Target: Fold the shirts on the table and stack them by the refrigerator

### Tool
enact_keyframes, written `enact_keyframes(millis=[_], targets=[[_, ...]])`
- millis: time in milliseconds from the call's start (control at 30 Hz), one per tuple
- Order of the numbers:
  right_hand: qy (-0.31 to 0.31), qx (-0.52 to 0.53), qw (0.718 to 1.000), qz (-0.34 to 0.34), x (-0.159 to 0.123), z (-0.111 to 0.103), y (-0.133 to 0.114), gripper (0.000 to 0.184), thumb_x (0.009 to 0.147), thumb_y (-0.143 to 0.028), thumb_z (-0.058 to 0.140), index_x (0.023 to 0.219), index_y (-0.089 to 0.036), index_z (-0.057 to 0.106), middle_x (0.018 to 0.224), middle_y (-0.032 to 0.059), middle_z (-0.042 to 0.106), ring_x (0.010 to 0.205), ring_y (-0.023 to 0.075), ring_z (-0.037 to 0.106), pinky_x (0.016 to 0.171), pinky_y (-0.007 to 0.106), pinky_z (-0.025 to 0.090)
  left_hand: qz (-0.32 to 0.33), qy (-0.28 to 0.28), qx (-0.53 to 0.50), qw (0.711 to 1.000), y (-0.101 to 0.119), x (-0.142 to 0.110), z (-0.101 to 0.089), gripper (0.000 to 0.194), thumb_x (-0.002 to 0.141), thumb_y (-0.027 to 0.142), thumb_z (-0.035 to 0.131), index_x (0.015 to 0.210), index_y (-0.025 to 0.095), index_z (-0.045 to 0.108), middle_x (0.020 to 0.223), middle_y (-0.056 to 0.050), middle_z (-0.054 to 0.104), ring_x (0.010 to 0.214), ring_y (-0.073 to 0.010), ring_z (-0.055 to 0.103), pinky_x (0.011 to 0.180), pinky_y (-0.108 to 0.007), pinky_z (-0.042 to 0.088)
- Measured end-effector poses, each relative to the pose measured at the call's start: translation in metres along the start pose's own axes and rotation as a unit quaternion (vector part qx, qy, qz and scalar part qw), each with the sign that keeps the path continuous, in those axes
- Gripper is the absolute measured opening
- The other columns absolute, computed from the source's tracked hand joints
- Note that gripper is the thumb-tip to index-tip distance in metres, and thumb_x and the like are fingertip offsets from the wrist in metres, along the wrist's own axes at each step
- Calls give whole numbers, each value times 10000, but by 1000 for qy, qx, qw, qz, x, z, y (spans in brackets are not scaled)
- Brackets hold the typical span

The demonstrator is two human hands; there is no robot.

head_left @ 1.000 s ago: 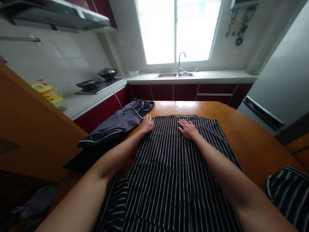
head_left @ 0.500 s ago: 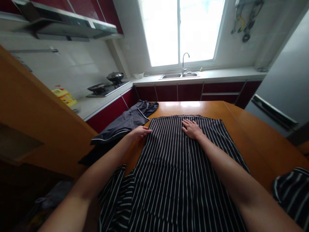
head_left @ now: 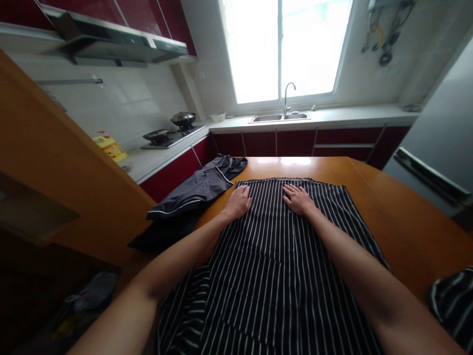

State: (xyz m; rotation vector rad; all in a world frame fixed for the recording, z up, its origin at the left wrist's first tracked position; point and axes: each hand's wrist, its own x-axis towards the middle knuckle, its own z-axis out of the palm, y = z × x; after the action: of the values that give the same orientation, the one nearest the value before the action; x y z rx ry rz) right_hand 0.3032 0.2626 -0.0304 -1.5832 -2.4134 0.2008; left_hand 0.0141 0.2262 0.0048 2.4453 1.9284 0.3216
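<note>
A black shirt with white stripes (head_left: 266, 276) lies spread out on a wooden table (head_left: 373, 202), its far hem a little beyond my hands. My right hand (head_left: 298, 199) rests flat on the cloth near the button line, fingers apart. Close to the shirt's far left corner, my left hand (head_left: 238, 202) lies on the fabric with its fingers nearly together and slightly bent; no cloth shows pinched in it. One striped sleeve (head_left: 188, 305) sits crumpled at the left, partly covered by my left forearm. Another striped piece (head_left: 453, 305) shows at the right edge.
Grey and black folded clothes (head_left: 195, 190) lie along the table's left side. Beyond the table are a counter with a sink (head_left: 281, 117), a stove with pans (head_left: 183, 118) and a yellow jug (head_left: 111, 147). A fridge (head_left: 439, 133) stands at the right.
My left hand has gone from gripping the shirt's left edge to lying on top of the cloth, further right. My right hand stays on the shirt. The view has shifted slightly.
</note>
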Motion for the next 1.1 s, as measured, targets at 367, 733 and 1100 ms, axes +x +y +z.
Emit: enact_keyframes(millis=[367, 733, 1100], targets=[[-5, -3, 1000, 0, 1, 1, 1, 612, 997, -470, 314, 1550, -210, 364, 1639, 33, 284, 1519, 219, 207, 1225, 486, 139, -150, -44, 11, 988, -37, 45, 27, 759, 999, 581, 216, 1563, 78, 282, 1642, -201, 183, 1531, -305, 150, 1222, -490, 143], [-8, -3, 1000, 4, -1, -3, -3, 598, 1005, -460, 327, 1545, -208, 366, 1645, 51, 270, 1521, 217, 199, 1221, 484, 139, -98, 41, 5, 994, -30, 35, 21, 615, 1017, 403, 297, 1546, 92, 337, 1638, -152, 246, 1530, -256, 179, 1231, -444, 181], [-10, -9, 1000, 12, -2, -7, -7, 596, 1011, -453, 326, 1550, -203, 356, 1649, 68, 249, 1525, 207, 185, 1225, 470, 116, 140, -8, -22, 990, 45, 42, 17, 522, 1024, 335, 316, 1494, 152, 449, 1582, -108, 394, 1495, -234, 291, 1222, -419, 226]])
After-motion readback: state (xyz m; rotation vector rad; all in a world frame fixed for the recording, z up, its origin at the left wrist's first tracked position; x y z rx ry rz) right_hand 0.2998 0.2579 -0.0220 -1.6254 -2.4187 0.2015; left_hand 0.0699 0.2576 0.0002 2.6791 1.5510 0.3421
